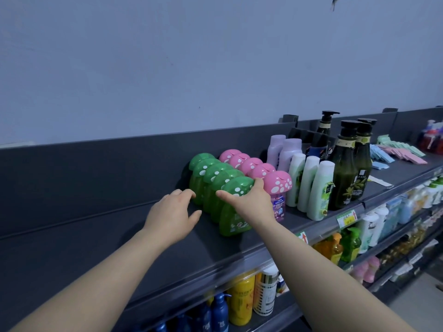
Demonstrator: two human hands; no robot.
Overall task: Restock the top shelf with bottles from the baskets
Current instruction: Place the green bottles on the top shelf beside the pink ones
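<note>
On the dark top shelf stands a row of several green bottles with mushroom-shaped caps, and beside it a row of pink ones. My right hand grips the front green bottle around its cap, thumb on the left and fingers on the right. My left hand hovers just left of the green row, fingers loosely spread near the bottles behind the front one; I cannot tell whether they touch. No baskets are in view.
Right of the pink row stand lilac bottles, white-green bottles and tall dark pump bottles, then flat pastel packets. The shelf's left stretch is bare. Lower shelves hold yellow and blue bottles.
</note>
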